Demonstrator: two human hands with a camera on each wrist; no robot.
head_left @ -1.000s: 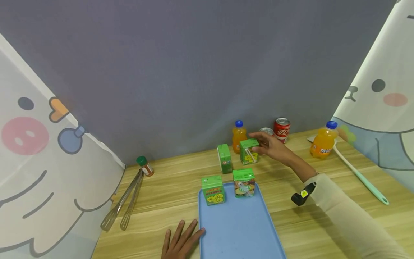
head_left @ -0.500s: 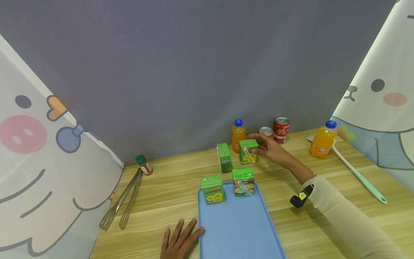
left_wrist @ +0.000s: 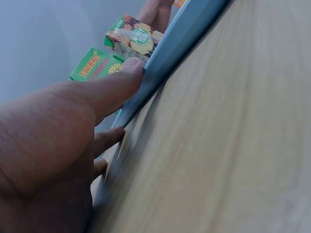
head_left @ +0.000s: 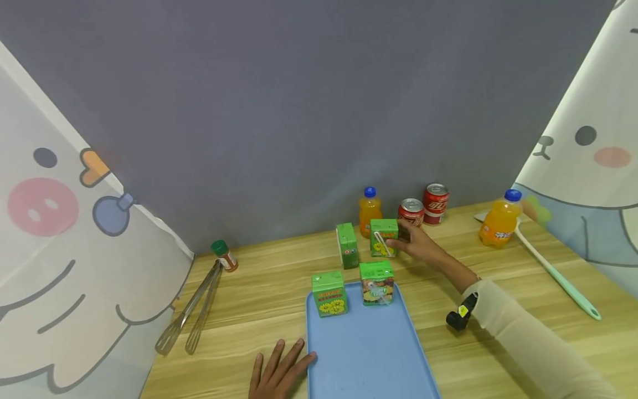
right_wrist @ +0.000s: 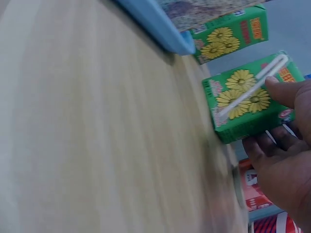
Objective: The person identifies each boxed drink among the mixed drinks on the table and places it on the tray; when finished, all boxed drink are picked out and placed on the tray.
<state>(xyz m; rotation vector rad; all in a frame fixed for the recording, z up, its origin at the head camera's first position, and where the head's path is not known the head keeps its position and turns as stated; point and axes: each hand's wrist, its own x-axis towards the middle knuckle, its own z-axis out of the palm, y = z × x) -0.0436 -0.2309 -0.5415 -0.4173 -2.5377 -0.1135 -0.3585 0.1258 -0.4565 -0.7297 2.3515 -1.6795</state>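
My right hand (head_left: 415,241) holds a green drink carton (head_left: 382,235) by its right side, at the back of the table. In the right wrist view the thumb (right_wrist: 282,90) presses on the carton's front by the white straw, and the other fingers go behind it. My left hand (head_left: 277,370) lies with spread fingers at the left edge of a blue tray (head_left: 371,354), its thumb touching the rim. Two more green cartons stand at the tray's far end, a left one (head_left: 329,293) and a right one (head_left: 376,284). Another carton (head_left: 347,245) stands upright behind the tray.
Behind the held carton are an orange drink bottle (head_left: 370,210) and two red cans, a front one (head_left: 411,211) and a back one (head_left: 436,204). Another orange bottle (head_left: 500,219) and a green-handled spatula (head_left: 558,274) lie right. Left are a spice jar (head_left: 224,256) and metal tongs (head_left: 191,310).
My right hand has come down from the carton's top edge to its right side and closed on it. The front can shows more now. The left hand stays put.
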